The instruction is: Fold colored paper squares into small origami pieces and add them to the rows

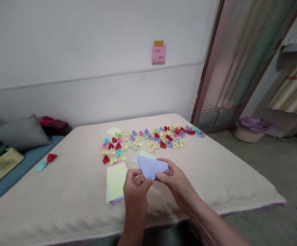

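Observation:
A folded sheet of lilac paper is held up between both hands above the front of the cloth-covered table. My left hand pinches its lower left part, thumb in front. On the right edge, my right hand grips the same paper between thumb and fingers. Behind it a pale green sheet lies partly hidden. Just left of my left hand rests a stack of coloured paper with a pale yellow sheet on top. Farther back stand many small folded paper boats in red, yellow, lilac, pink and blue.
A pale yellow sheet lies behind the boats. Red folded paper and a light blue piece sit at the left. A grey pillow is beyond the left edge; a lined bin stands on the floor at right.

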Action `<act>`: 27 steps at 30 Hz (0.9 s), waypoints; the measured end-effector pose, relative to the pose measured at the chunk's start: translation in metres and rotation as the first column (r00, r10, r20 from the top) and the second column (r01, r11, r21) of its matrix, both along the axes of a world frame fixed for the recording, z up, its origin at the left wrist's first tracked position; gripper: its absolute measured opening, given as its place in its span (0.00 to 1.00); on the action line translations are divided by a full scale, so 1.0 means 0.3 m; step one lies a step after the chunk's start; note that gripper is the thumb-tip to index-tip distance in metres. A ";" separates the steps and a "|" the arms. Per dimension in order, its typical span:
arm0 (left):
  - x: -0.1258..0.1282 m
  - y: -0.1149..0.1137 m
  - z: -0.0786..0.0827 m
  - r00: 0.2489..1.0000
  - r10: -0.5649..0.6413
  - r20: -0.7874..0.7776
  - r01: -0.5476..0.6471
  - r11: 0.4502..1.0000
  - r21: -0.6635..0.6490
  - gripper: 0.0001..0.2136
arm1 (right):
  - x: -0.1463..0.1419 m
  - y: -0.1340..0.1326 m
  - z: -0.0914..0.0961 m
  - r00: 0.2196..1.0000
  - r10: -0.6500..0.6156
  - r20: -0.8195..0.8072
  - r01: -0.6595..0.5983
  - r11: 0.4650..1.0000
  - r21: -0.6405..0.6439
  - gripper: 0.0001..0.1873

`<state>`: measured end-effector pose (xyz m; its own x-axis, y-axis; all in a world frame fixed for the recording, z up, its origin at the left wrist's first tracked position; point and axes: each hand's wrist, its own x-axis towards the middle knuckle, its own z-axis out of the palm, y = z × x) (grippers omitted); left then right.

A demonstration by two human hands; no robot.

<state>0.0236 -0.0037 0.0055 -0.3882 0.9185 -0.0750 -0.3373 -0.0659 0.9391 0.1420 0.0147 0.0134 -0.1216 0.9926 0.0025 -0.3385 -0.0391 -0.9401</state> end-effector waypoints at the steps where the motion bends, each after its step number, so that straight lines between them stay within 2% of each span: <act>1: 0.001 -0.005 0.002 1.000 -0.004 -0.027 0.004 1.000 0.003 0.17 | -0.019 -0.005 -0.004 0.998 0.016 -0.055 -0.016 1.000 0.003 0.27; 4: 0.002 -0.020 0.012 0.990 -0.034 -0.137 0.034 0.999 -0.008 0.15 | -0.054 -0.014 -0.010 0.992 -0.043 -0.119 0.039 0.999 -0.035 0.22; 7: -0.003 -0.025 0.019 0.983 -0.044 -0.178 0.039 0.999 -0.030 0.15 | -0.048 -0.010 -0.013 0.994 -0.097 -0.051 0.094 0.994 -0.056 0.15; 10: -0.010 -0.018 0.017 0.986 -0.049 -0.158 0.042 0.998 -0.050 0.16 | -0.021 0.001 -0.018 0.996 -0.082 0.027 0.083 0.995 -0.047 0.11; 17: -0.020 -0.012 0.004 0.991 -0.075 -0.115 0.071 0.997 -0.034 0.18 | 0.007 0.001 -0.001 0.999 -0.012 -0.036 0.011 1.000 -0.020 0.10; 22: -0.029 -0.013 0.015 0.992 -0.091 -0.088 0.088 0.996 -0.035 0.18 | 0.024 0.003 0.020 0.997 0.037 -0.070 -0.039 0.999 -0.031 0.14; 27: -0.037 -0.006 0.013 0.993 -0.080 -0.086 0.078 0.997 -0.022 0.18 | 0.024 0.006 0.008 1.000 0.028 0.011 -0.028 0.999 -0.017 0.17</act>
